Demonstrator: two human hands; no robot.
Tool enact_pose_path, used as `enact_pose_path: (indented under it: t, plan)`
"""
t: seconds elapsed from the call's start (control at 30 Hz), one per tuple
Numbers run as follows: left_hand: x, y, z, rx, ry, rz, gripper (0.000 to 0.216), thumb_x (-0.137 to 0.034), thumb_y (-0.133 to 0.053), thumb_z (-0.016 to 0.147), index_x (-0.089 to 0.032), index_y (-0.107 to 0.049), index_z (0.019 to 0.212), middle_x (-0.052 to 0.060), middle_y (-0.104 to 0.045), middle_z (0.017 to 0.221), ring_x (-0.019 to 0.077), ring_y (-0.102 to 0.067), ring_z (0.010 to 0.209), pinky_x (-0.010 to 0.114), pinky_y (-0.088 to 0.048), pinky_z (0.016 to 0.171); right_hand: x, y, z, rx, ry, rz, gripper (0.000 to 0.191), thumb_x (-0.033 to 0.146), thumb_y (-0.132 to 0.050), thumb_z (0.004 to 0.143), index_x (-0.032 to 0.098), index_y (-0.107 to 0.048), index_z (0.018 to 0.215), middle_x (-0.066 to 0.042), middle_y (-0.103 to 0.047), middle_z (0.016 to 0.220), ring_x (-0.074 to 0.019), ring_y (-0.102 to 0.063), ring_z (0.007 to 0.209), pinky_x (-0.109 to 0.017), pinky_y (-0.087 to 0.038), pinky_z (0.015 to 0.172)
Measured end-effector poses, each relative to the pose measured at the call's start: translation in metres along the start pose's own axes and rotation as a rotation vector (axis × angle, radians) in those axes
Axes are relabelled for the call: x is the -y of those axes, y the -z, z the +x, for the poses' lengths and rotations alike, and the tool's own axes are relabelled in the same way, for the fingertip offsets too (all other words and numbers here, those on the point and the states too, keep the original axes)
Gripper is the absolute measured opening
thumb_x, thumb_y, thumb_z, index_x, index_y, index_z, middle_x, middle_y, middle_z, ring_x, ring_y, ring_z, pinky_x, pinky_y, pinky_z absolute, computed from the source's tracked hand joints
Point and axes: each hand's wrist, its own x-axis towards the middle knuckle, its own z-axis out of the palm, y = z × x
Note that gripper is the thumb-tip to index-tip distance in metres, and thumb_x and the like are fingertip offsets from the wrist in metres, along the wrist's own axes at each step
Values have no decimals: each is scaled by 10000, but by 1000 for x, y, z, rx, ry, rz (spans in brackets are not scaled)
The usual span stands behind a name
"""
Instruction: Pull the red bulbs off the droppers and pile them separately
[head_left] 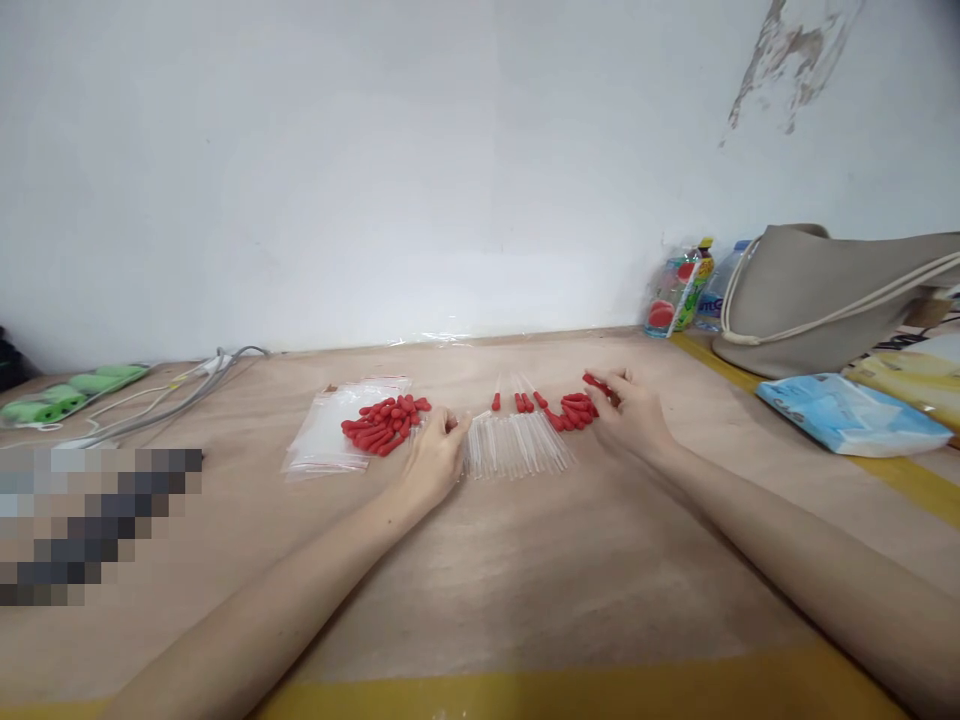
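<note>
My left hand (pixel 437 458) is closed in a pinch at the left end of a row of clear glass dropper tubes (pixel 517 445); what looks like one clear tube shows faintly at its fingertips. Between the thumb and fingers of my right hand (pixel 636 412) is a red rubber dropper bulb (pixel 598 384). Just left of that hand lies a small heap of red bulbs (pixel 576 412). Several droppers with bulbs fitted (pixel 520 402) lie behind the tube row, their thin tubes pointing to the wall. A larger pile of red bulbs (pixel 386 424) rests on clear zip bags (pixel 319 440).
At the right are a grey bag (pixel 810 295), drink bottles (pixel 679 295) and a blue-white tissue pack (pixel 851 415). Cables (pixel 180 395) and green rolls (pixel 75 390) lie at the left. Yellow tape (pixel 480 690) runs along the table's front edge; a wall stands behind.
</note>
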Motion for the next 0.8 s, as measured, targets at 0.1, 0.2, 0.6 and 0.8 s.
enact_pose_path:
  t: [0.1, 0.2, 0.6, 0.8]
  plan:
    - [-2, -2, 3, 16, 23, -33, 281, -117, -370, 828, -165, -583, 1004, 30, -468, 755, 113, -463, 600, 210, -390, 506, -20, 1, 27, 43, -305, -12, 355, 191, -559, 689, 118, -591, 1035, -31, -557, 761, -119, -496, 615, -294, -447, 647]
    - [-5, -6, 5, -9, 32, -106, 226, -102, -394, 814, -166, -587, 912, 30, -519, 776, 110, -504, 615, 212, -409, 531, -39, 0, 46, 75, -441, 12, 334, 185, -580, 641, 91, -596, 961, -43, -587, 732, -123, -519, 607, -269, -435, 589]
    - [-18, -9, 1, 62, 8, -363, 285, -374, -579, 768, -144, -612, 934, 77, -590, 887, 196, -556, 852, 350, -475, 771, -67, -18, 36, 284, -571, 153, 301, 404, -688, 581, 129, -659, 701, -32, -618, 590, -114, -513, 521, -224, -382, 474]
    - [-17, -6, -2, 131, -1, -287, 532, -521, -575, 728, -155, -558, 1112, 97, -613, 998, 252, -518, 957, 429, -422, 840, -66, -15, 34, 363, -607, 205, 220, 346, -669, 606, 131, -663, 650, -42, -638, 603, -114, -520, 514, -225, -384, 476]
